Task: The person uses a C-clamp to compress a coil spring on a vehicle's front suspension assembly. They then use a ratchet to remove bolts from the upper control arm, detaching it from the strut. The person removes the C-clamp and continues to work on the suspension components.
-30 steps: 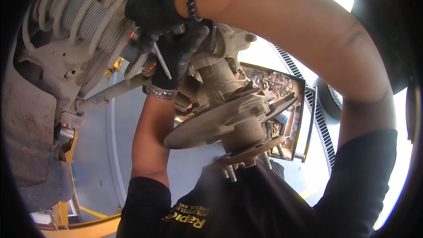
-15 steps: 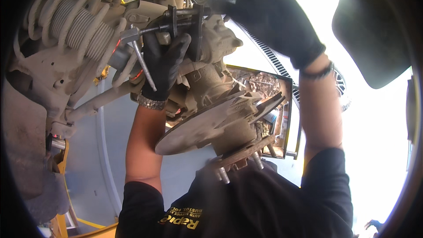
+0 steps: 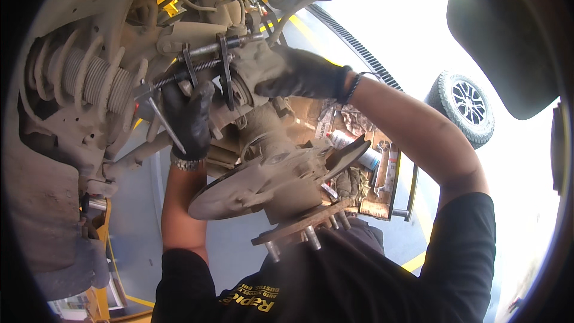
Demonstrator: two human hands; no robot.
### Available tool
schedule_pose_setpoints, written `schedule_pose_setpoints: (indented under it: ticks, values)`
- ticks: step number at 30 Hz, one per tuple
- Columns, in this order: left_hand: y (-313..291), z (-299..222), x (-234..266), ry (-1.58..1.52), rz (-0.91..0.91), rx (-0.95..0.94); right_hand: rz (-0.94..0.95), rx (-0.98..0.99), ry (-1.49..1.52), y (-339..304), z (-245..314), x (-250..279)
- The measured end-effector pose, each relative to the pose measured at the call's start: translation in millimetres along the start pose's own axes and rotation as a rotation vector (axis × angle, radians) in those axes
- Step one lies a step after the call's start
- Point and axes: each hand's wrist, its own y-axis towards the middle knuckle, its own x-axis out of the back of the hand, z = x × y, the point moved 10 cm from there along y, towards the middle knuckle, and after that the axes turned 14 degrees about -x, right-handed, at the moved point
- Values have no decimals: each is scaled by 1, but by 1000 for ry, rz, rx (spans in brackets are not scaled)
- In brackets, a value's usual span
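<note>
A screw-type brake piston spreader (image 3: pixel 185 73), with two dark plates, a threaded rod and a sliding T-bar, sits against the dusty brake caliper (image 3: pixel 254 63). My left hand (image 3: pixel 190 116), in a black glove, is closed around the spreader's underside near the T-bar; its fingertips are partly hidden behind the tool. On the caliper's right side, my gloved right hand (image 3: pixel 305 75) wraps around the casting, thumb toward me. Below both hands are the dust shield (image 3: pixel 233 194) and the wheel hub (image 3: pixel 305 221), its studs pointing toward me.
A coil spring (image 3: pixel 89 75) and suspension parts fill the left side. Behind the hub stands a tray (image 3: pixel 391 185) with a spray can, rags and tools. A loose wheel (image 3: pixel 463 107) lies at right, and a dark flap (image 3: pixel 502 42) hangs at upper right.
My right hand has come down from above the spreader's far end to the caliper's right side. The spreader and my left hand now appear lower and farther left as the view shifted.
</note>
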Motion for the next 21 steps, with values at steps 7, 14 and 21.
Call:
schedule_pose_setpoints:
  ticks: [7, 14, 21]
  values:
    - [-26, 10, 10, -317, -101, 101, -416, 265, -557, -44, 81, -26]
    - [-47, 29, -11, -543, -164, 367, -482, 114, -723, -50, 80, -29]
    - [-59, 67, -6, -685, -164, 385, -587, 220, -679, -49, 82, -24]
